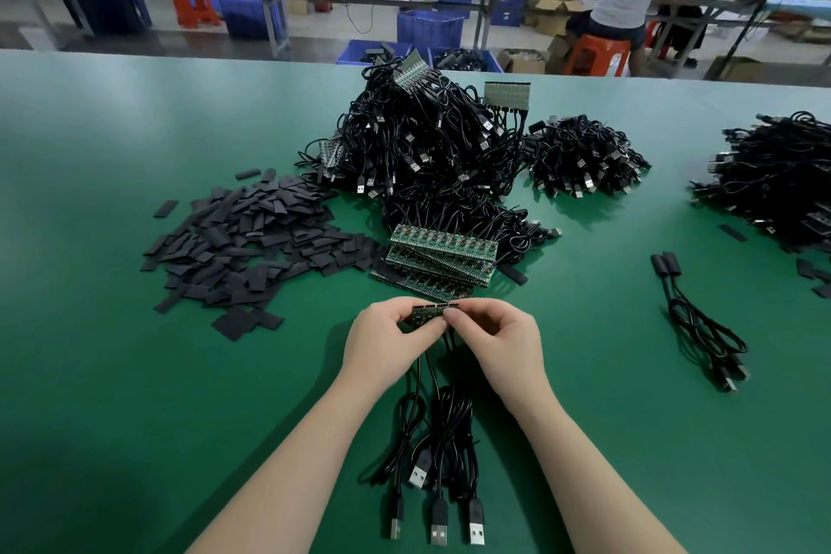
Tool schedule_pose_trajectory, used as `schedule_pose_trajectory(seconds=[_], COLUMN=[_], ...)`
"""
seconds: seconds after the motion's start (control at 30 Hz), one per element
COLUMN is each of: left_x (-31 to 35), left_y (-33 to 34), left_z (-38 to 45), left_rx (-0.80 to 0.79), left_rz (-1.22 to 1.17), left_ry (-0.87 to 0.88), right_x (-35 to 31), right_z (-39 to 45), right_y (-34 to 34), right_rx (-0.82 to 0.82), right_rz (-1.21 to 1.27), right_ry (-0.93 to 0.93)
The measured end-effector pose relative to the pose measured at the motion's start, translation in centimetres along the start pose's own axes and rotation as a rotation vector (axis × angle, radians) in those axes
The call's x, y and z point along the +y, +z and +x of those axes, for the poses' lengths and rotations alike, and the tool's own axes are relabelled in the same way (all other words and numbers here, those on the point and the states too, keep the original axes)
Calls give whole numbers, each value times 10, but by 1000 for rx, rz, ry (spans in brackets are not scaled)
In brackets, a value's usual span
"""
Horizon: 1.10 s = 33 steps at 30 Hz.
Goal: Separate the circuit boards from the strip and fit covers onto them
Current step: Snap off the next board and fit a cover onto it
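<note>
Both hands hold a short board strip (435, 311) just above the table (135, 373), near centre: left hand (390, 337) pinches its left end, right hand (494, 335) its right end. USB cables (438, 441) hang from it twd the person. Covers pile (243, 247) lies to the left; stacked strips (443, 256) just beyond the hands.

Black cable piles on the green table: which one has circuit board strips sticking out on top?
The tall middle black cable pile; the two piles to its right show only cables.

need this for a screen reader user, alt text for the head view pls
Both hands, left hand and right hand, pinch a short circuit board strip above a green table, its USB cables trailing toward the viewer.
</note>
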State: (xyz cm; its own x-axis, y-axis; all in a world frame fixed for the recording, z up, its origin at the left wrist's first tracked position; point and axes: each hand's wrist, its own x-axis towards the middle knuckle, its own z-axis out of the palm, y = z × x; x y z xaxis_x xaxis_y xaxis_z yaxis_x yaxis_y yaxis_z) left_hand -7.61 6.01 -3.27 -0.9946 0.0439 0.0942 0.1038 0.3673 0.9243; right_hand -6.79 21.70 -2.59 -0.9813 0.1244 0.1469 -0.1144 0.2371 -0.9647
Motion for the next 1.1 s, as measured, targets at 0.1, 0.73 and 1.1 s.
schedule_pose_trajectory(seconds=[0.1, 0.73, 1.1], left_x=[-1, -4, -3], left_y=[0, 2, 2], left_z=[1, 1, 0], left_rx=[25, 79, 94], left_rz=[1, 102, 139], left_ry=[-4, 14, -3], right_x=[1, 5, 6], right_z=[-1, -6, -6], right_y=[1, 7, 2], right_rx=[25, 66, 267], right_rz=[-15, -163, 23], right_ry=[-20, -125, -31])
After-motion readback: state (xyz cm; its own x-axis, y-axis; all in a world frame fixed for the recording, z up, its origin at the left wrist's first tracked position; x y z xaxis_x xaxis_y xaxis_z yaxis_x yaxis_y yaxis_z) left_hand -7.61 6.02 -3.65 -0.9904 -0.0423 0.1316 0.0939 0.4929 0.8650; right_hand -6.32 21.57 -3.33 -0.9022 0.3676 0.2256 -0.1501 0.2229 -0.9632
